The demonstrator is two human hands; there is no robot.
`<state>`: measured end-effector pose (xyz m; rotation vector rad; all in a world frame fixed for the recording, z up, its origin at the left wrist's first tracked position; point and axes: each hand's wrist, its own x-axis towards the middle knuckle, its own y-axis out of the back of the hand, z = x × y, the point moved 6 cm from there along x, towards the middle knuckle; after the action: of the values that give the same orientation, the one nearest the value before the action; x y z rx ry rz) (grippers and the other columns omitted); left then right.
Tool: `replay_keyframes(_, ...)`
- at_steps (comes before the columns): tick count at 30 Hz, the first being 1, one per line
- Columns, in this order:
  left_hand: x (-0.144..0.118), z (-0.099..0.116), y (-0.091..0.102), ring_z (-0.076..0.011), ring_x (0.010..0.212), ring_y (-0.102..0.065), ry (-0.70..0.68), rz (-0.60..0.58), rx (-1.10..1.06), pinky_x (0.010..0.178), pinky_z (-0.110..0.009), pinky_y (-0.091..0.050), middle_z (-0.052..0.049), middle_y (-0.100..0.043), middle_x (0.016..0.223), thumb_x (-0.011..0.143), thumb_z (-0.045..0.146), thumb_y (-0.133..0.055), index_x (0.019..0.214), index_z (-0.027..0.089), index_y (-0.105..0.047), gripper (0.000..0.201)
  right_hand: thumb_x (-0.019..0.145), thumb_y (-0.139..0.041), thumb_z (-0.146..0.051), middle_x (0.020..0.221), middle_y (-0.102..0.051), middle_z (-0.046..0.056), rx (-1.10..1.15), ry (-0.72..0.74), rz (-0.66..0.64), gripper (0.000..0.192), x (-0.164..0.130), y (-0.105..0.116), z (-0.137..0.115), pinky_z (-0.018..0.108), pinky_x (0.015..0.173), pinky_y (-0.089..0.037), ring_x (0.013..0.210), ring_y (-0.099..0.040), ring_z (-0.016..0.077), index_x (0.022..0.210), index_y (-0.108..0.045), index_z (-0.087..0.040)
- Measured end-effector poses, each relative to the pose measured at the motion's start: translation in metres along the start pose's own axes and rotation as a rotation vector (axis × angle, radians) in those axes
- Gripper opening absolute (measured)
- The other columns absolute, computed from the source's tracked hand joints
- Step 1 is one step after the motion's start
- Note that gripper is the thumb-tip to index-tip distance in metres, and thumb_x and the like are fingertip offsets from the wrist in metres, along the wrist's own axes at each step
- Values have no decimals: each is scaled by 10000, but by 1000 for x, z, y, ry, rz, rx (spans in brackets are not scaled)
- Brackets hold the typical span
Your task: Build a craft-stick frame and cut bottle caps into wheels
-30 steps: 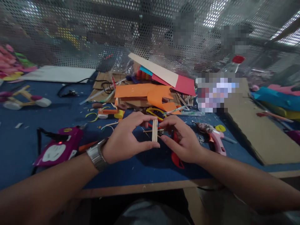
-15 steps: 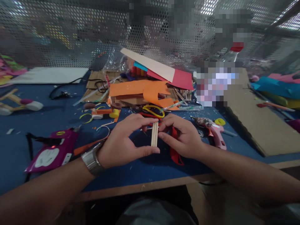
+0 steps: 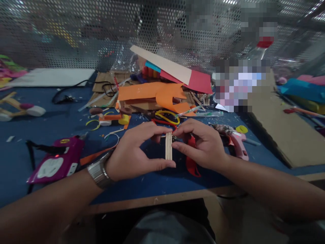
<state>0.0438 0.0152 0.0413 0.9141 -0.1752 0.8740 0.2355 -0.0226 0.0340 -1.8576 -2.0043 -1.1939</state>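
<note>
Stick bundle: short wooden sticks [image 3: 168, 145] side by side, between both hands above the near edge of the blue table [image 3: 149, 183].
Left hand [image 3: 132, 149]: thumb and forefinger clamped on the sticks' near and far ends.
Right hand [image 3: 203, 144]: fingertips at the bundle's right side; can't tell if pinching.
Change: bundle's slight lean straightened; left grip same.
Meaning: probably just lining up sticks, none set down.
Right of hands: pink glue gun [image 3: 238, 145].

Pale wooden sticks [image 3: 169, 146], side by side, upright
</note>
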Motion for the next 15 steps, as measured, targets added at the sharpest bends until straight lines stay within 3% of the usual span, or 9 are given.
replay_keyframes(7,0,-1,-2,-179,790,-672,12,-2,10,774,-314,-521,-1,-734,883,769,568,-1002,1258,192,-768,659,968,-880,-399,943,-799,51,-14,-22,6,212,0,-1,1,337,702,-602,794,-718,194,1062,-790,-232)
replay_keyframes(15,0,-1,-3,-173,762,-663,22,-8,20,765,-310,-515,9,-733,859,785,582,-987,1241,201,-766,634,990,-858,-357,960,-808,53,-9,-5,-11,173,0,-2,-1,341,744,-620,820,-733,194,1096,-801,-233)
